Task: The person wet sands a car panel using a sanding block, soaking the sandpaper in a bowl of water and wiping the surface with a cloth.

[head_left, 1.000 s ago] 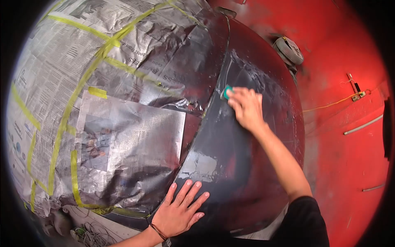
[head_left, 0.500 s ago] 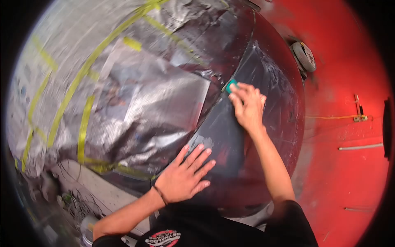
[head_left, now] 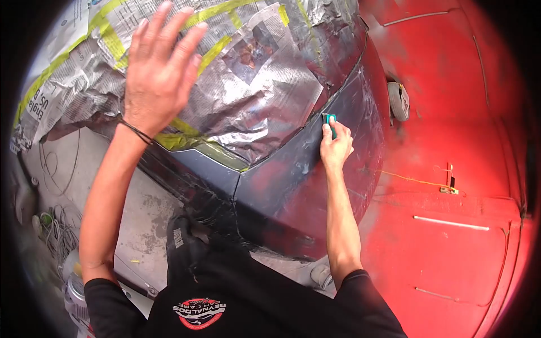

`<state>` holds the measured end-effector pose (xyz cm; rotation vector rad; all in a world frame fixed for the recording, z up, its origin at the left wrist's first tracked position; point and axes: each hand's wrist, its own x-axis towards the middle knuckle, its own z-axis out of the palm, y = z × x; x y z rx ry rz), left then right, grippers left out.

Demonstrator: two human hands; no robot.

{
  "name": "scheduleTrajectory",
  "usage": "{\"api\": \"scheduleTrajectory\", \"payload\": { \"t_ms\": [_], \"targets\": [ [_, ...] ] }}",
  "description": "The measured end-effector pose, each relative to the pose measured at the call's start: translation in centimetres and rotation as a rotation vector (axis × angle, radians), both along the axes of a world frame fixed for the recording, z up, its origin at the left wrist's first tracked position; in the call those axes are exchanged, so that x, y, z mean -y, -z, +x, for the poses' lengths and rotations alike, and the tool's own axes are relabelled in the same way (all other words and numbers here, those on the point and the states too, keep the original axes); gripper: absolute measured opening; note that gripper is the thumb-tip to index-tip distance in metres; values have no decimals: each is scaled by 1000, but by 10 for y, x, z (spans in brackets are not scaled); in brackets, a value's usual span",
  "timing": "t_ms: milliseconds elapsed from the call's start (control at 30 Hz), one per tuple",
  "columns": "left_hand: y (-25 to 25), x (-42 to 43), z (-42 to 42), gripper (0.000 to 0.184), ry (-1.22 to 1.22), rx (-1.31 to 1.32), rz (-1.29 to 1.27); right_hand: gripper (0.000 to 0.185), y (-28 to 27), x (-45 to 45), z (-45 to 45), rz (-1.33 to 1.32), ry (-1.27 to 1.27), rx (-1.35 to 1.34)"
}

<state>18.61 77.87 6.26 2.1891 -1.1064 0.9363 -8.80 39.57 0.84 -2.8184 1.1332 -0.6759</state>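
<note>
A small green sanding block (head_left: 332, 119) with a dark face is pinched in the fingers of my right hand (head_left: 336, 147). It is at the upper edge of a dark grey and maroon car bumper (head_left: 270, 188), close to the seam. Raised at the upper left, my left hand (head_left: 155, 79) is empty with its fingers apart, in front of the masked part of the car. Crumpled newspaper sheets (head_left: 248, 112), held by yellow-green tape (head_left: 215, 52), cover that part. Pale scuffed patches mark the bumper.
On the left floor lies a tangle of cables (head_left: 61, 234), with a metal can (head_left: 76, 293) nearer me. A car wheel (head_left: 399, 101) shows at the right side. Beyond it, a red surface (head_left: 428, 135) carries a pale rod (head_left: 451, 223) and an orange cord (head_left: 403, 177).
My left hand has lifted off the bumper and moved up and left. My right hand still holds the block near the seam. The view has shifted, showing more floor and bumper.
</note>
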Motion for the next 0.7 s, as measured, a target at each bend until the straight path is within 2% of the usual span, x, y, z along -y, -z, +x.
{"api": "scheduleTrajectory", "payload": {
  "t_ms": [67,167,300,400,533,567,633,700],
  "targets": [
    [3,2,8,55,7,7,4,33,10,-35,-15,-69,-146,52],
    [7,2,7,55,6,-47,-37,32,-4,-103,-35,-78,-235,-44],
    [4,0,6,55,38,-45,-20,28,2,-37,-3,-44,-142,50],
    [4,0,7,55,50,-68,-21,30,-2,-60,0,-3,-20,28],
    [5,0,7,55,54,-72,-40,31,-4,-127,-44,-93,-191,-76],
    [3,-1,6,55,52,-74,-25,35,-10,-116,-43,-145,-259,-112],
    [4,-2,7,55,17,-60,33,39,-18,-90,-24,-98,-154,-127],
    [-17,-8,-2,46,4,-38,110,38,-13,-72,-7,-17,5,-82]
  ]
}}
